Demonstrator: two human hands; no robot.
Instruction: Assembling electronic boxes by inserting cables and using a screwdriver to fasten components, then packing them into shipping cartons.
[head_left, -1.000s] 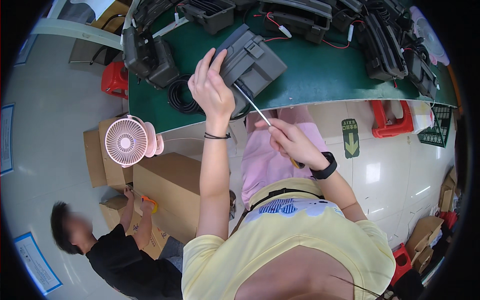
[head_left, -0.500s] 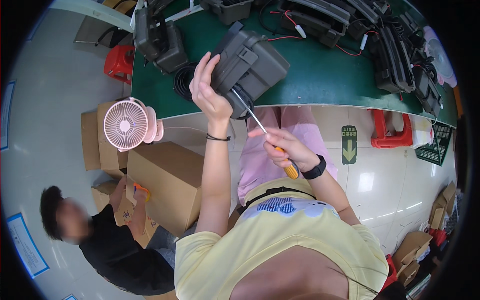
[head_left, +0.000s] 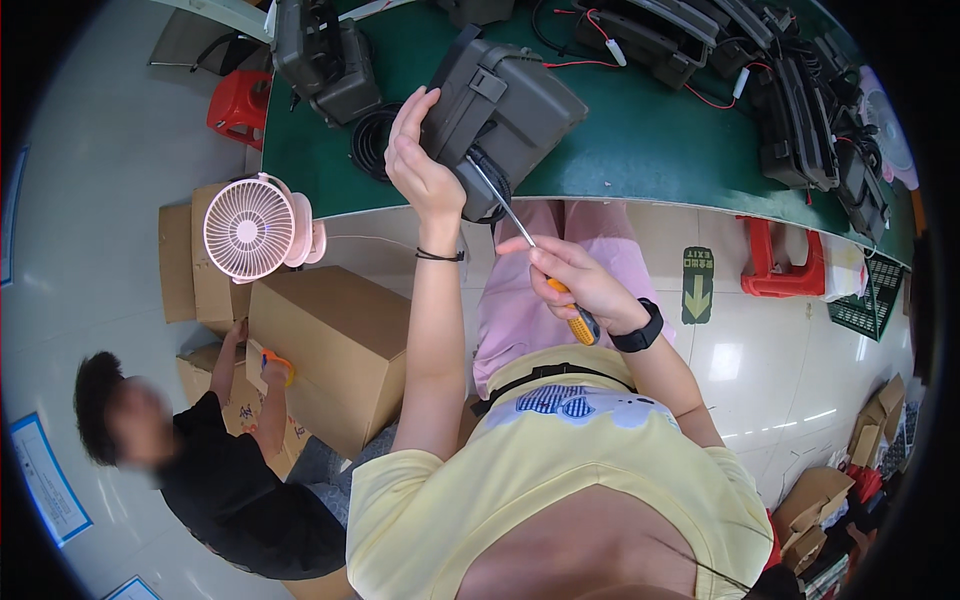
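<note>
The dark grey box (head_left: 515, 110) sits at twelve o'clock in my view, tilted, at the near edge of the green surface (head_left: 640, 160), its latch (head_left: 487, 85) turned my way. My left hand (head_left: 427, 185) is on it between seven and eight o'clock, fingers stretched out along its side; I cannot tell whether they grip it or only lean there. My right hand (head_left: 585, 285), at five o'clock from the box, has its fingers clamped on the yellow and grey handle of a screwdriver (head_left: 577, 318), index finger extended beside the metal shaft (head_left: 502, 203). The shaft runs up toward eleven o'clock, its tip at the box's near side, just beside a bundled black cable (head_left: 492, 175); what the tip touches is too small to make out. I wear a dark watch (head_left: 640, 326) on my right wrist and a thin black band (head_left: 440, 257) on my left. At nine o'clock from the box, a coil of black cable (head_left: 370, 142) lies near my left fingertips, and another grey box (head_left: 345, 85) stands past it at ten. More boxes (head_left: 795, 125) line up from two to three o'clock, with red wires (head_left: 580, 64) and white connectors (head_left: 615, 52) among them. A pink fan (head_left: 247, 230) is at eight o'clock; at seven, well apart, a person in black (head_left: 235, 495) is beside a cardboard box (head_left: 330, 345), an orange tool (head_left: 280, 365) in hand. A red stool (head_left: 785, 275) stands at four.
</note>
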